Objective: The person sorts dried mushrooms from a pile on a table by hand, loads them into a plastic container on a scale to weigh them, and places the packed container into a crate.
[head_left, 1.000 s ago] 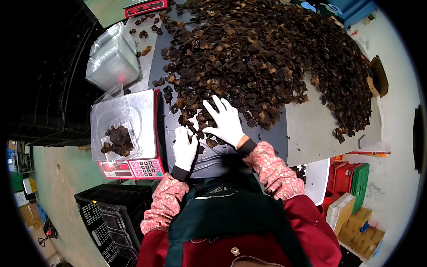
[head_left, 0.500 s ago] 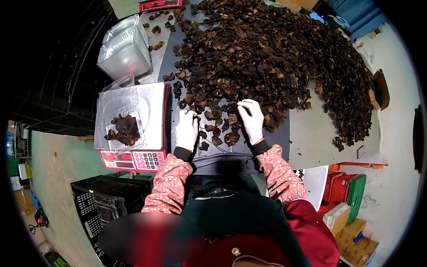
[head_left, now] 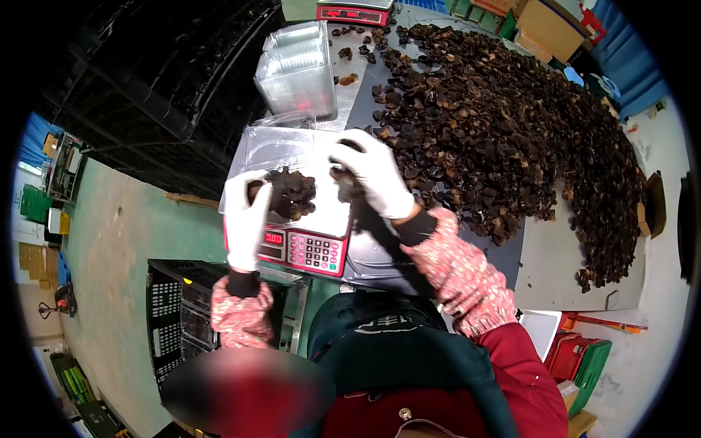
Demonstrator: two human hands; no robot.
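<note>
A clear plastic tray holding dark brown fungus pieces (head_left: pixel 293 195) rests on the silver plate of a red weighing scale (head_left: pixel 315 253). At the tray's left side, my left hand (head_left: pixel 247 212), in a white glove, has its fingers curled around a dark piece. My right hand (head_left: pixel 372 171), also gloved, is over the scale's right part, its fingers closed on dark fungus pieces that are partly hidden and blurred. To the right, a large heap of the same fungus (head_left: pixel 482 124) spreads over the table.
Stacked clear trays (head_left: pixel 298 73) stand behind the scale. A second red scale (head_left: pixel 354 13) is at the back. Black crates (head_left: pixel 146 87) rise at the left, with another black crate (head_left: pixel 166 306) below. Green and red crates (head_left: pixel 588 372) sit at lower right.
Both hands have moved left from the heap's near edge to the scale, now with fungus in their fingers. The view has shifted left, so the scale and tray appear further right.
</note>
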